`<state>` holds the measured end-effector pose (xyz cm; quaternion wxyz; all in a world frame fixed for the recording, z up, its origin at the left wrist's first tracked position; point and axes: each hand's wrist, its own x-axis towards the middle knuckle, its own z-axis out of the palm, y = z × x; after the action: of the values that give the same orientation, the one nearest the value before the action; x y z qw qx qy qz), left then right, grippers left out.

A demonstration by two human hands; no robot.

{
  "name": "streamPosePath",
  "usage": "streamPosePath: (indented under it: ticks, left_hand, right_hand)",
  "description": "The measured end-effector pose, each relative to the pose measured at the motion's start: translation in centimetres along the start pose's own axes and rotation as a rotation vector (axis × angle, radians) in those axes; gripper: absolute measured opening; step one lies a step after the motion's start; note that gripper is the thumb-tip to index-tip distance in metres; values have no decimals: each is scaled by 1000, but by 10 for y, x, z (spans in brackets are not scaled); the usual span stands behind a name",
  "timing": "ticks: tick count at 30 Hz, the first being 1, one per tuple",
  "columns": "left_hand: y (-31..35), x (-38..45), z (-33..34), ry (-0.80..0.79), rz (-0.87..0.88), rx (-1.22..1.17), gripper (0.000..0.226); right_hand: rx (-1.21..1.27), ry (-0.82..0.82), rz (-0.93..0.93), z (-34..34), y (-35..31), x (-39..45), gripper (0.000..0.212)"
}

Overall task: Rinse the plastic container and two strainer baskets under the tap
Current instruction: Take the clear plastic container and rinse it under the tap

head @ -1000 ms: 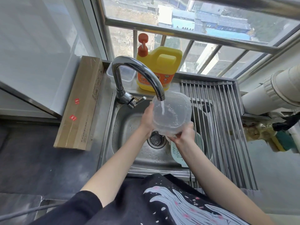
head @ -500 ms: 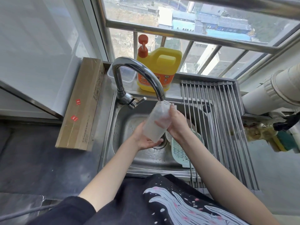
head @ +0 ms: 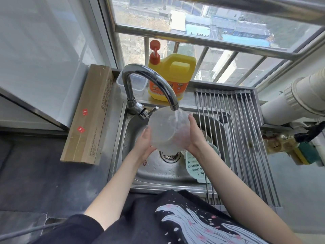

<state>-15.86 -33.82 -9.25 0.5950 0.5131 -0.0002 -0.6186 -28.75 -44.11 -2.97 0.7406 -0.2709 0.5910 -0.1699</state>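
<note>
A clear plastic container (head: 164, 128) is held under the running tap (head: 154, 83), tipped on its side with its bottom toward me. My left hand (head: 145, 141) grips its lower left edge. Cupping its right side is my right hand (head: 193, 134). Water streams from the spout onto the container's top edge. A pale green strainer basket (head: 196, 167) leans in the sink (head: 153, 171) at the right, below my right wrist. A white basket edge (head: 182, 152) shows just behind it, mostly hidden.
A yellow detergent jug (head: 173, 78) with an orange pump and a small clear tub (head: 134, 84) stand behind the tap. A roll-up metal drying rack (head: 237, 138) covers the sink's right side. A long cardboard box (head: 89, 115) lies to the left. White pipes (head: 292, 101) run at the right.
The container has been turned from edge-on to bottom facing me. My right hand moved from its top to its right side, and my left hand shifted up along its left edge.
</note>
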Motion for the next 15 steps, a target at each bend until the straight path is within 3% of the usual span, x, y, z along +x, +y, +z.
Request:
streamPosePath:
  ticks: [4,9,11,13,15]
  left_hand:
    - [2,-12,-8,-48,91,112,44]
    - [5,-13,-13,-102,34,-23,63]
    - [7,-10,-14,-65,-6,-51,66]
    - [7,-10,-13,-57,-91,-73,64]
    - [5,-9,-13,-62,-152,-43,67]
  right_hand:
    - [-112,118,-54,-7,1,2,63]
    - [-9,72,-34,-5,8,5,97]
    - [20,88,-68,-5,11,9,100]
    - [85,53,-80,-3,11,8,84]
    - [185,-12,-80,-5,14,10,54]
